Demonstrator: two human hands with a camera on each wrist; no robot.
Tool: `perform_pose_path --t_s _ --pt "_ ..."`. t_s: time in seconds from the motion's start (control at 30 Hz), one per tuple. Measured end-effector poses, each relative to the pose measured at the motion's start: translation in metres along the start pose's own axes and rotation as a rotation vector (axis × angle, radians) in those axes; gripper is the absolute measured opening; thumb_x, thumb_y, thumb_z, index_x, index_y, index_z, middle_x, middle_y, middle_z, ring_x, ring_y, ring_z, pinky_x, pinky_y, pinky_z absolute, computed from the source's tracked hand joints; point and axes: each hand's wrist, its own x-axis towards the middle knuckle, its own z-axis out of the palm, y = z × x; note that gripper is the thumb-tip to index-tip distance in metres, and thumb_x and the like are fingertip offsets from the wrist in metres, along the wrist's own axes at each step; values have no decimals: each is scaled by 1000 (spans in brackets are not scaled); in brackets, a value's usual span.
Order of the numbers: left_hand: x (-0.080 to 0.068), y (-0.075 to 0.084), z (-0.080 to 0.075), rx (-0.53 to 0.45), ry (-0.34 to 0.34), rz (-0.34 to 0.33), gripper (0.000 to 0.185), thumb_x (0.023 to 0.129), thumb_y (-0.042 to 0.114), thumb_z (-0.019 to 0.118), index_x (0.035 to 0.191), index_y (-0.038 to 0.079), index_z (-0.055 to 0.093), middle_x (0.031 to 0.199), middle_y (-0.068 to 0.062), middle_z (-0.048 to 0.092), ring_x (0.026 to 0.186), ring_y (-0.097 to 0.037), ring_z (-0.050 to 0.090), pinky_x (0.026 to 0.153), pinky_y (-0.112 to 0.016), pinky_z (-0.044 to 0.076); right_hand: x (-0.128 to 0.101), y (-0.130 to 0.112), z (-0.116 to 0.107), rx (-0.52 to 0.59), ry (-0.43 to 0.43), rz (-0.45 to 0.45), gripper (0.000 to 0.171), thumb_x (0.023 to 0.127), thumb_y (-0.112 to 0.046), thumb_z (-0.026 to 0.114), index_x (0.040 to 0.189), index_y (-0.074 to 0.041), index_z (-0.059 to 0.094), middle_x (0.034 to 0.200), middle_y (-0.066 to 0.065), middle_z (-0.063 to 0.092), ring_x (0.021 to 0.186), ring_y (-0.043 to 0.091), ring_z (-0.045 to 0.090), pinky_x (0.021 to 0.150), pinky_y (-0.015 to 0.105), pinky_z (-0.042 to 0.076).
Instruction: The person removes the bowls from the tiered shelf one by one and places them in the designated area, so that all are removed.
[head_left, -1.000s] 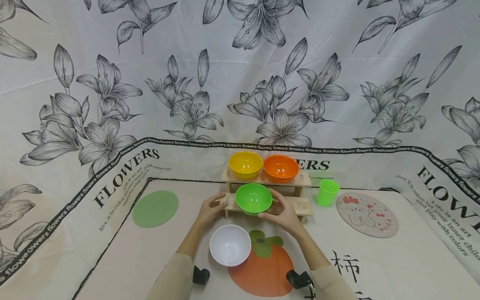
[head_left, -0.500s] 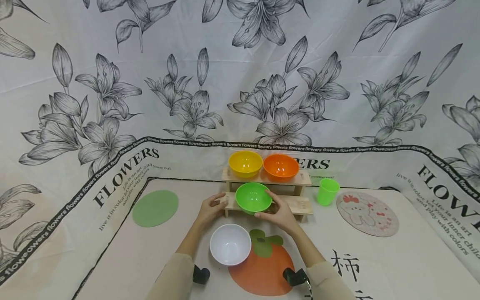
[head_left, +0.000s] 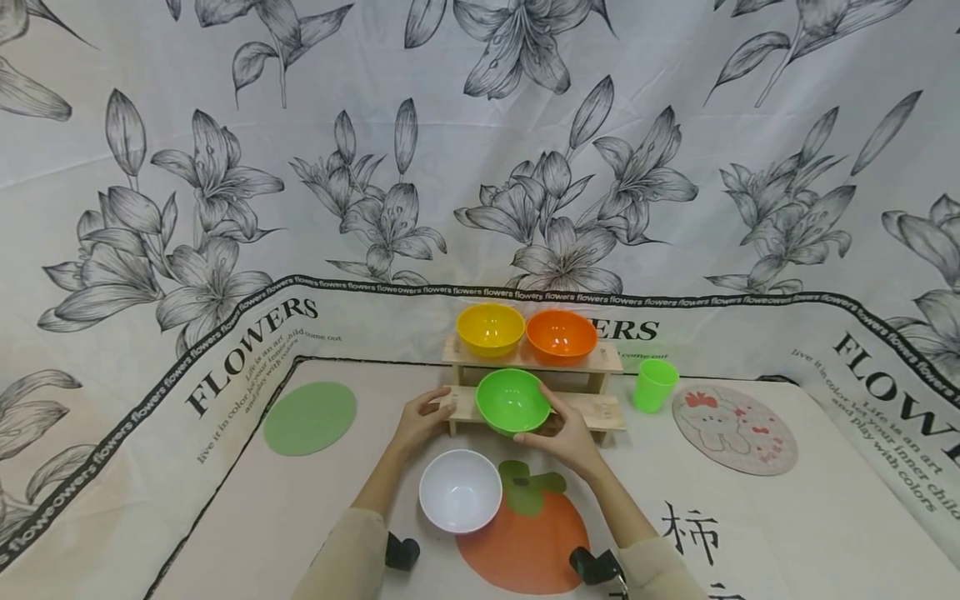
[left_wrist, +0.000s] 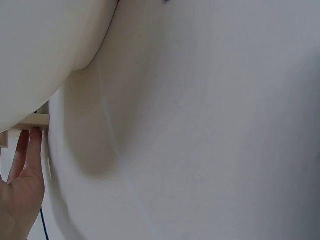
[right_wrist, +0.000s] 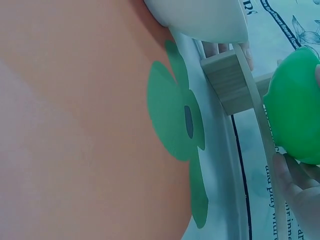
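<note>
A green bowl (head_left: 513, 402) sits at the lower step of a two-step wooden stand (head_left: 592, 408). My right hand (head_left: 566, 432) holds it by the right side, thumb low at the front and fingers near the rim. In the right wrist view the same green bowl (right_wrist: 295, 107) appears at the right edge, with the right hand (right_wrist: 302, 195) against it. My left hand (head_left: 423, 418) grips the left end of the lower step. The left wrist view has the left hand's fingers (left_wrist: 34, 150) against the wood (left_wrist: 35, 121). A white bowl (head_left: 461, 492) stands between the forearms.
On the upper step are a yellow bowl (head_left: 491, 330) and an orange bowl (head_left: 562, 337). A green cup (head_left: 656, 386) stands right of the stand. A green round mat (head_left: 311, 418) lies left, a pink round mat (head_left: 735, 430) right. A flowered cloth (head_left: 480, 208) hangs behind.
The green bowl has shifted slightly right and nearer over the last half second, with my right hand on it. My left hand stays at the end of the stand.
</note>
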Motion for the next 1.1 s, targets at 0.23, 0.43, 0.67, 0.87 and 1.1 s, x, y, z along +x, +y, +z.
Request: perform_pose_path --t_s 0.23,0.43,0.67,0.87,1.1 --pt "-2 -3 -4 1 -53 96 47 86 17 69 126 -3 56 109 -26 62 91 -21 64 82 -35 58 -11 -2 -5 -9 24 1 88 72 -1 79 145 3 29 146 24 33 121 39 47 98 31 47" --pt "-2 -2 -3 2 -32 50 48 86 15 69 128 -3 54 112 -29 59 92 -23 64 83 -35 57 -21 -2 -10 17 13 23 89 73 -1 79 146 0 29 148 22 31 123 39 45 93 20 46" --pt "0 -1 -1 22 6 -5 47 88 8 66 130 -5 51 116 -28 57 89 -16 61 85 -36 56 -30 -5 -15 32 -6 -25 88 73 0 78 146 0 29 147 23 34 115 30 52 89 24 52" --pt "-1 0 0 16 5 4 47 87 8 66 130 -5 52 114 -28 58 90 -18 62 84 -38 56 -35 -4 -16 53 -30 -59 86 73 3 76 146 -1 29 146 23 35 115 27 52 86 31 55" --pt "0 -1 -1 7 -4 3 45 87 6 67 128 -4 54 111 -28 61 90 -21 64 83 -37 57 -44 -3 -18 59 -42 -14 88 73 4 76 145 5 26 146 27 31 116 47 46 87 32 55"
